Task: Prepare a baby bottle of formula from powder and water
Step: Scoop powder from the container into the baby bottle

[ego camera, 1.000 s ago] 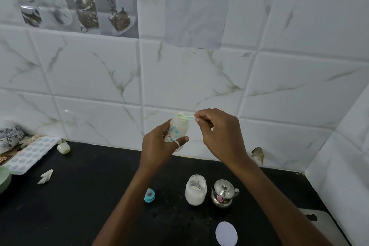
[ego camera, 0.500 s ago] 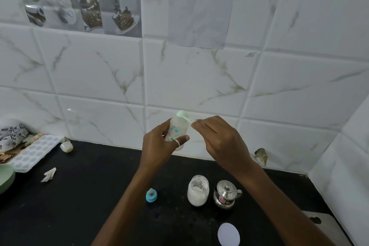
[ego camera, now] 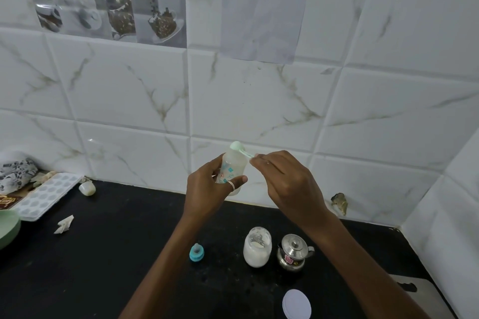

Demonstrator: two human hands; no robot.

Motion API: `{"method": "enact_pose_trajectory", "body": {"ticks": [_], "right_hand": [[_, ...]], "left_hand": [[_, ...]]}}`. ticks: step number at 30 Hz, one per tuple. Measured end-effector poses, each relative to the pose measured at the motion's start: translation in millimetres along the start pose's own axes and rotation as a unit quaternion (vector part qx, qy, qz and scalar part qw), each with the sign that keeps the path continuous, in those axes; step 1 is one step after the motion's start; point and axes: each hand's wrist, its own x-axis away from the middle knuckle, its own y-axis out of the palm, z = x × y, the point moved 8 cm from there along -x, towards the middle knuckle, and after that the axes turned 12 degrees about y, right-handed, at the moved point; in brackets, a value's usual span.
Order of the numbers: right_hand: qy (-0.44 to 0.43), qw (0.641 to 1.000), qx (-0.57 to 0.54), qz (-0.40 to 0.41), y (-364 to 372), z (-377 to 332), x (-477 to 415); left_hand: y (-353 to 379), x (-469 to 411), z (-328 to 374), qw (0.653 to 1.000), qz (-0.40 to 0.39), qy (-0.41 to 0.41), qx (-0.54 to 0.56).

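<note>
1. The left hand (ego camera: 207, 189), gripping a bottle (ego camera: 233, 171), and the right hand (ego camera: 287, 184), pinching a scoop (ego camera: 239, 149) at its mouth, fill the air near the far wall (ego camera: 129, 101), with little room behind them.
2. Below them a jar (ego camera: 257, 247) and a steel pot (ego camera: 293, 252) stand just beside each other, with a blue cap (ego camera: 196, 252) to their left and a white lid (ego camera: 296, 304) nearer.
3. The table (ego camera: 90, 267) lies bare across the near left, as far as a paper scrap (ego camera: 63, 224).
4. A tray (ego camera: 44, 197) and a green bowl (ego camera: 7, 228) crowd the far left.
5. The side wall (ego camera: 440, 215) closes the right.
</note>
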Motion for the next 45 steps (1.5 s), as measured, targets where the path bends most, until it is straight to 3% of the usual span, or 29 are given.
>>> {"method": "enact_pose_trajectory", "body": {"ticks": [20,26,33,36,38,41,45], "right_hand": [[0.034,0.999,-0.017,0.016,5,1,7],[0.058,0.997,0.001,0.055,6,6,8],[0.168,0.972,-0.091,0.134,0,25,12],[0.280,0.926,-0.200,0.151,3,46,20],[0.371,0.876,-0.274,0.142,12,61,29],[0.514,0.757,-0.388,0.111,36,83,51],[0.627,0.572,-0.517,0.110,73,100,91]], "left_hand": [[2,3,-8,1.000,0.005,-0.009,0.007],[5,3,-13,1.000,0.004,-0.009,-0.013],[10,4,-17,1.000,0.000,-0.005,-0.021],[11,4,-20,1.000,0.000,-0.002,-0.017],[12,5,-22,1.000,-0.002,0.001,-0.014],[13,8,-26,1.000,-0.006,-0.003,-0.001],[18,17,-40,1.000,-0.013,-0.017,-0.001]]}}
